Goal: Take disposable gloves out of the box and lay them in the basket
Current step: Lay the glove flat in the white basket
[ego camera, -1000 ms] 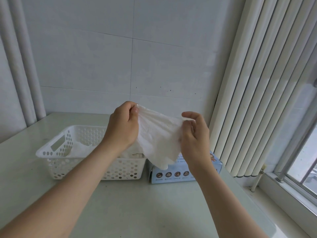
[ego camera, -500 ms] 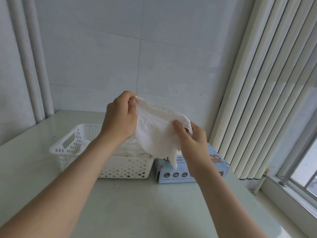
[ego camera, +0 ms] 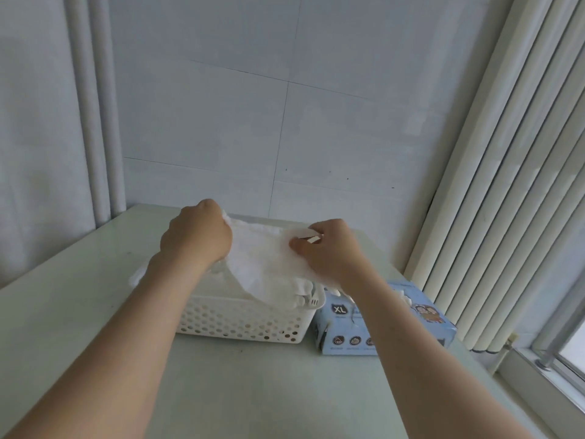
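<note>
Both hands are busy with one glove [ego camera: 262,261] here. The left hand [ego camera: 196,236] is balled up around one corner of it and the right hand [ego camera: 329,251] pinches the opposite edge, so the thin white sheet hangs spread between them in the middle of the frame. My guess is they hold it wide like that so it goes down flat instead of as a crumpled wad, since this stuff looks floppy and clingy. It sits right over the basket [ego camera: 240,318], and the glove's finger ends droop across the basket's right rim, close to the box [ego camera: 380,324]. There's pale stuff inside the basket that looks like more gloves, but the spread glove and the left arm cover most of it, so I can't say how many. The box is blue, marked XL, and sits just right of the basket on the table [ego camera: 253,391], either touching it or nearly. Handy spot, short trip from one to the other. A bit of white pokes out of the slot on top, so it doesn't look empty yet. I'd say this one is about to be laid in, with more pulls to go.
</note>
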Tool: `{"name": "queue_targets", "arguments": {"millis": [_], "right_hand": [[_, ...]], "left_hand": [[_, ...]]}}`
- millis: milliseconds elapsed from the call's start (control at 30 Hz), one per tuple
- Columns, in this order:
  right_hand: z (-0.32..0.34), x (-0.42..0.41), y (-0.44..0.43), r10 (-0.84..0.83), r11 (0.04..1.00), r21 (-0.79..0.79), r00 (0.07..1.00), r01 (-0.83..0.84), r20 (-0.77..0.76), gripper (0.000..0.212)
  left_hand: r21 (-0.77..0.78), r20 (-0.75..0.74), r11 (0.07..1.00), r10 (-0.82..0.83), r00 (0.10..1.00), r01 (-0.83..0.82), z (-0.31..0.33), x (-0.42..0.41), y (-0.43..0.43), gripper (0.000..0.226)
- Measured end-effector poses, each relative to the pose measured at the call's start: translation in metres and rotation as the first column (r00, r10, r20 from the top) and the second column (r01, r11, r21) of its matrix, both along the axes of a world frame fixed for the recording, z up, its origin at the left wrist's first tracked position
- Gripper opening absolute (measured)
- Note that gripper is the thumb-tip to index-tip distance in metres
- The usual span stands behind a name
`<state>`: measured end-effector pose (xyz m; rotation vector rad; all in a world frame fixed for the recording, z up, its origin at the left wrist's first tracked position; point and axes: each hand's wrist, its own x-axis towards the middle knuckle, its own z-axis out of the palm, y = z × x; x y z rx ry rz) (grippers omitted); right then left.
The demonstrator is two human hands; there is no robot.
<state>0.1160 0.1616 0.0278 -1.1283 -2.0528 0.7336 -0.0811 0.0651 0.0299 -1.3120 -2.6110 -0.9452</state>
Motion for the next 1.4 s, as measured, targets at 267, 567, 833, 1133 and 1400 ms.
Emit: {"name": "queue_targets", "arguments": {"millis": [267,567,833,1133,1400], "right_hand": [[-0.016,-0.052,0.004,-0.077,0.994,0.108,0.902,0.034,0.426,0.019],[-0.015,-0.054,-0.028,-0.179,0.911,0.397,0.762,-0.111,0.623,0.025],[-0.018,-0.045,-0.020,0.125,0.959,0.122,0.773,-0.254,0.622,0.026],[-0.022,-0.045,-0.011,0.214,0.968,-0.078,0.616,-0.239,0.758,0.024],[-0.022,-0.044,-0.013,0.225,0.958,-0.054,0.620,-0.282,0.752,0.025]], "left_hand": [[-0.235,-0.024,0.965,0.114,0.993,-0.116,-0.024,-0.010,-0.002,0.039],[-0.361,-0.098,0.912,0.170,0.981,-0.194,-0.028,-0.008,-0.001,0.053],[-0.481,-0.194,0.876,-0.079,0.978,-0.025,-0.029,-0.005,0.008,0.033],[-0.616,0.079,0.769,-0.157,0.984,0.172,-0.040,-0.009,0.016,0.033],[-0.604,-0.110,0.792,-0.187,0.976,0.084,-0.033,-0.001,0.008,0.031]]}}
